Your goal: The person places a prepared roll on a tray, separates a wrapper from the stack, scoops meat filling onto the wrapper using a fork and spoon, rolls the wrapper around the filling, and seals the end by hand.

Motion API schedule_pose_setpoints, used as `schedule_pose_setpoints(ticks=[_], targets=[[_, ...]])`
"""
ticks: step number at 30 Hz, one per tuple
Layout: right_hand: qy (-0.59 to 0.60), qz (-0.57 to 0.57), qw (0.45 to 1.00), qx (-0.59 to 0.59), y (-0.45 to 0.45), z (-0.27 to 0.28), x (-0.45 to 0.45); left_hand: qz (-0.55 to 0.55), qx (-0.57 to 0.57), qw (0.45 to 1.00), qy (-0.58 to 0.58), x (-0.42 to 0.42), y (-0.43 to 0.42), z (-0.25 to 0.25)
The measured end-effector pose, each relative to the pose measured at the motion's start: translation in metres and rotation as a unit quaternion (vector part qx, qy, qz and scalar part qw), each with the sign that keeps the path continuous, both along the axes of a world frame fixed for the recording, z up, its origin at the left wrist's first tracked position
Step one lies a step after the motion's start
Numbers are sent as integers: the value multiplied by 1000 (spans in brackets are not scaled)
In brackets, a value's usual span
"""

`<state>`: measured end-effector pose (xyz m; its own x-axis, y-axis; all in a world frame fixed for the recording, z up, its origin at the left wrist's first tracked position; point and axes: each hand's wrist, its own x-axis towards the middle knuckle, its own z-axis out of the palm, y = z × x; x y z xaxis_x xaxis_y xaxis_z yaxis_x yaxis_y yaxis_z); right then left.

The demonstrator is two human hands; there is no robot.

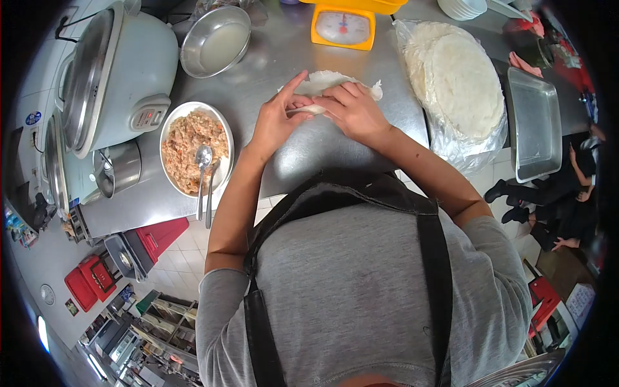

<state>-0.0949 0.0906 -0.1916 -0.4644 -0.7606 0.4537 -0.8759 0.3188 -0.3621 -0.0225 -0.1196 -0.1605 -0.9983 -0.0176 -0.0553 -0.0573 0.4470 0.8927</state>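
Observation:
Above the steel table, a thin white spring roll wrapper (pixel 327 79) lies under both hands, its ragged far edge spread out and its near edge folded over. My left hand (pixel 278 119) pinches the left part of the fold, with the index finger stretched forward. Closed over the right part, my right hand (pixel 359 116) presses its fingers into the fold. Any filling inside is hidden by the fingers. To the left stands a white bowl (pixel 165 169) of minced filling (pixel 190 145), with two spoons (pixel 203 158) resting in it. A stack of round wrappers (pixel 465 84) sits on plastic at the right.
A metal bowl of cloudy liquid (pixel 216 51) stands at the back left, beside a large rice cooker (pixel 132 77). The yellow kitchen scale (pixel 343 29) is at the back. An oblong metal tray (pixel 535 122) lies far right. People in dark clothes (pixel 554 200) are beyond it.

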Motion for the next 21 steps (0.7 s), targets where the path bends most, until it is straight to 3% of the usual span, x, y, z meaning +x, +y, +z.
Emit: schedule_pose_setpoints(ticks=[5,11,21], targets=[[34,7,999,15,0,-9,-6,26,26,999,-34,-2,-3,0],[0,36,998,49,-3,-2,-17,26,-162,984,66,23,-14,-3],[-24,53,996,71,-1,-2,-21,52,-141,988,44,30,-10,-3]])
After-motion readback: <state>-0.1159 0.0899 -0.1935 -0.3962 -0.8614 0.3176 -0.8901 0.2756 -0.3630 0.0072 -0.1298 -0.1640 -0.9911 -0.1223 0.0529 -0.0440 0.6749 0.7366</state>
